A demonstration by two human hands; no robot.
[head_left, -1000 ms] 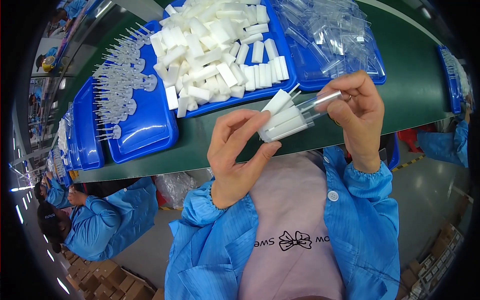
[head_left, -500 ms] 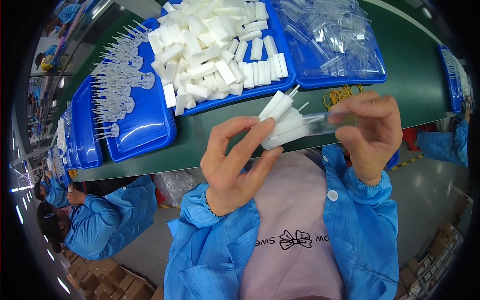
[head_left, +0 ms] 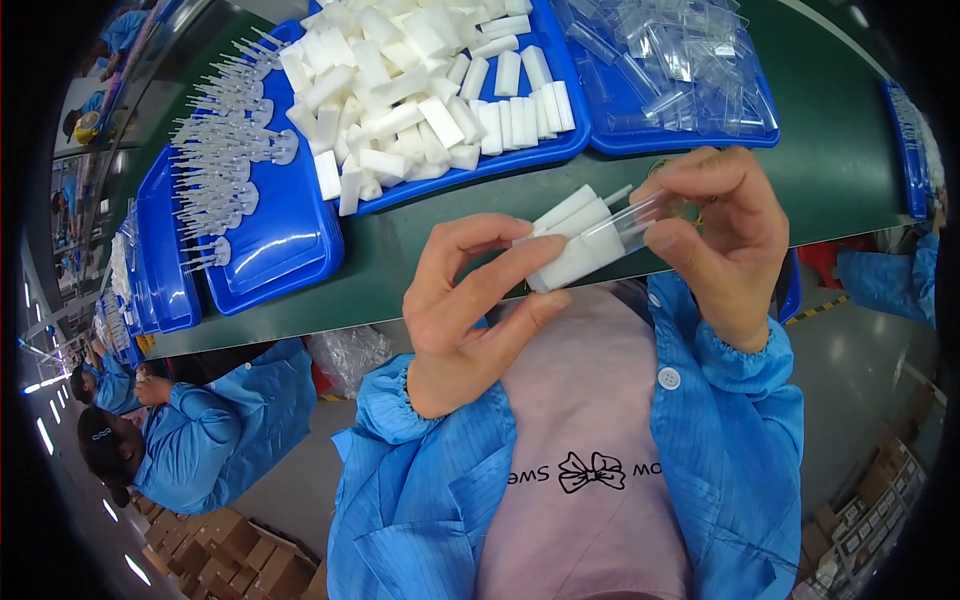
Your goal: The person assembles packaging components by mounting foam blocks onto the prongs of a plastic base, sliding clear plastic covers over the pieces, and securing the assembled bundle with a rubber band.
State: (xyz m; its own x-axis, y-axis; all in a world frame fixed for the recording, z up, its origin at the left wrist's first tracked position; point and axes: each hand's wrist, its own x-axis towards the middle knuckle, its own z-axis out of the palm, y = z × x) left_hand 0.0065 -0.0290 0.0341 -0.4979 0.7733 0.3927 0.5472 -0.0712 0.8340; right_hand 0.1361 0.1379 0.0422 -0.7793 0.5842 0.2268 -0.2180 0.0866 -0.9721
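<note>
My left hand (head_left: 450, 315) is closed around several white foam blocks (head_left: 575, 262), which lie side by side just above the table's near edge. A thin translucent stem (head_left: 620, 194) sticks out of the bundle at its far end. In my right hand (head_left: 725, 240), a clear plastic sleeve (head_left: 638, 218) is pinched between thumb and fingers. Its open end meets one of the foam blocks; how far it goes over that block I cannot tell. Yellow rubber bands (head_left: 657, 165) lie behind my right fingers, mostly hidden.
Beyond my hands stands a blue tray (head_left: 455, 180) heaped with white foam blocks. A tray (head_left: 690, 143) of clear sleeves is to its right, and a tray (head_left: 285, 250) with rows of translucent stemmed parts to its left. A co-worker (head_left: 215, 430) sits at the left.
The clear sleeve has moved left against the foam blocks. The bundle's stems and blocks are closer together, and my right hand has shifted slightly left.
</note>
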